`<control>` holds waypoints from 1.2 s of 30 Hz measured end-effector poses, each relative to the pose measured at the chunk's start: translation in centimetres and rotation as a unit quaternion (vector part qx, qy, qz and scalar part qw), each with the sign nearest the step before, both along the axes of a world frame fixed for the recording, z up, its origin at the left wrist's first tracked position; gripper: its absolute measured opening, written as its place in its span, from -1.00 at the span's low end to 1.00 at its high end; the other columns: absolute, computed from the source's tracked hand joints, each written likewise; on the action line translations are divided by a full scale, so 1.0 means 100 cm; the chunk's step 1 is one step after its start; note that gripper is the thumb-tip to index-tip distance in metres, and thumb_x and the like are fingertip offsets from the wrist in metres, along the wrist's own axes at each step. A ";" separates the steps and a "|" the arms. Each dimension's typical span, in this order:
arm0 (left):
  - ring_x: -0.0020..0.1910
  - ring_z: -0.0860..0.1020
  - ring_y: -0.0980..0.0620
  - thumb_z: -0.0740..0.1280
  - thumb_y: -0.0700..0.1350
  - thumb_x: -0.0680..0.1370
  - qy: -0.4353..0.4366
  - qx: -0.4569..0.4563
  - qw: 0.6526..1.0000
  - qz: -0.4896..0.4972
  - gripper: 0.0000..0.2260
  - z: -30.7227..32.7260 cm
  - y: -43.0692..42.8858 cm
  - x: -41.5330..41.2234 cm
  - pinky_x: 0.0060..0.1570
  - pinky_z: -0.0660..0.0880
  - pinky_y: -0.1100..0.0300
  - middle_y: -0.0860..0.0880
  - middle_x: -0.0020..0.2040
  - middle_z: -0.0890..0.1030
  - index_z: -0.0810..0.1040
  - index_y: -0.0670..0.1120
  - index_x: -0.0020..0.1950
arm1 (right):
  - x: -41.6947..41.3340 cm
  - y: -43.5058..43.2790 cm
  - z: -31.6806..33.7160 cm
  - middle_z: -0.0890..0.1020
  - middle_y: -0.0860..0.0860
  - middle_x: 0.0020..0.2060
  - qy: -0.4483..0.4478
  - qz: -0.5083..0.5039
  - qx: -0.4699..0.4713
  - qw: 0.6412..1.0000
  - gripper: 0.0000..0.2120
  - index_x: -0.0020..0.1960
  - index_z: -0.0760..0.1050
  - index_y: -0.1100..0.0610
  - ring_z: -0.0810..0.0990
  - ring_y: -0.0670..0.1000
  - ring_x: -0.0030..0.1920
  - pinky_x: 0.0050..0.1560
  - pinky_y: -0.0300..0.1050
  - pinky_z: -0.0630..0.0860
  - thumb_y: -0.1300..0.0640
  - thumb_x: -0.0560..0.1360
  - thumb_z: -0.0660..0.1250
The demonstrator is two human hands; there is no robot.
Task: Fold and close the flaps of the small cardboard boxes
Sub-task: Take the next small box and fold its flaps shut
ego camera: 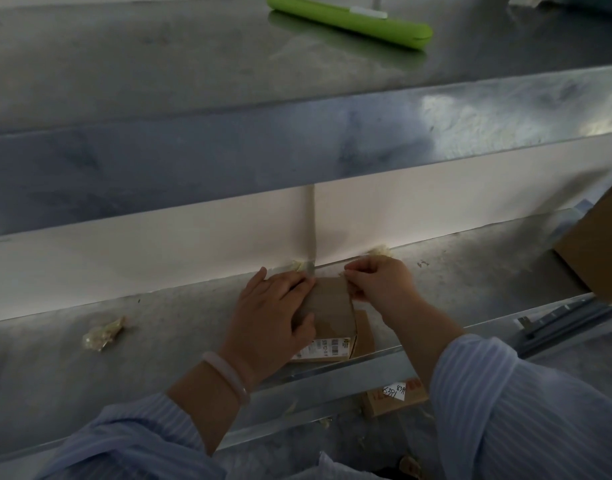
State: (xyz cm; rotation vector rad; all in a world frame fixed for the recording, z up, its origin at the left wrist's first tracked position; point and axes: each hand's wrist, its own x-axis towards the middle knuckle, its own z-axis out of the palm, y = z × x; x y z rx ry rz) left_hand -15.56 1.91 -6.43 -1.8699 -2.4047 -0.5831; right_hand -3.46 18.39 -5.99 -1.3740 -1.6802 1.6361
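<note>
two hands close a small box (333, 315) on the metal bench (166, 320).
the right hand (379, 282) curls its fingers and pinches the edge of the top flap (332, 292); the left hand (271, 315) lies flat, fingers straight, and presses the box down by the bench's front edge. the card looks light and bendy, so hold it by the edges. a side flap (365, 332) sticks out. tape scraps (103, 334) and a big box (595, 244) lie near, not in the way.

"5391": wht sticker (394, 390) on box (380, 407)
</note>
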 end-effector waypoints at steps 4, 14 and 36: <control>0.26 0.47 0.05 0.15 0.12 0.48 -0.001 -0.007 1.000 -0.002 -0.50 0.000 -0.001 0.000 0.43 0.15 0.00 0.02 0.31 0.51 0.48 -0.03 0.36 | 0.002 0.002 -0.016 0.67 0.16 -0.23 0.045 -0.082 -0.083 0.992 -0.91 -0.16 0.60 0.18 0.68 0.09 -0.19 -0.09 0.03 0.65 0.34 0.46 0.42; 0.28 0.44 0.07 0.15 0.12 0.48 -0.007 -0.006 1.000 -0.003 -0.50 -0.001 -0.001 -0.001 0.45 0.12 0.02 0.02 0.32 0.49 0.47 -0.03 0.37 | 0.018 0.004 -0.018 0.63 0.18 -0.22 0.115 -0.100 -0.166 0.974 -0.86 -0.03 0.59 0.27 0.62 0.08 -0.20 -0.06 -0.02 0.65 0.42 0.49 0.32; 0.32 0.42 0.05 0.10 0.14 0.49 0.000 -0.015 1.000 -0.008 -0.48 -0.001 -0.001 0.000 0.47 0.07 0.00 0.03 0.36 0.46 0.43 -0.02 0.40 | 0.056 0.045 -0.005 0.70 0.01 -0.17 -0.209 0.027 0.151 0.966 -0.84 -0.01 0.68 0.05 0.68 0.04 -0.18 -0.01 -0.05 0.61 0.21 0.49 0.36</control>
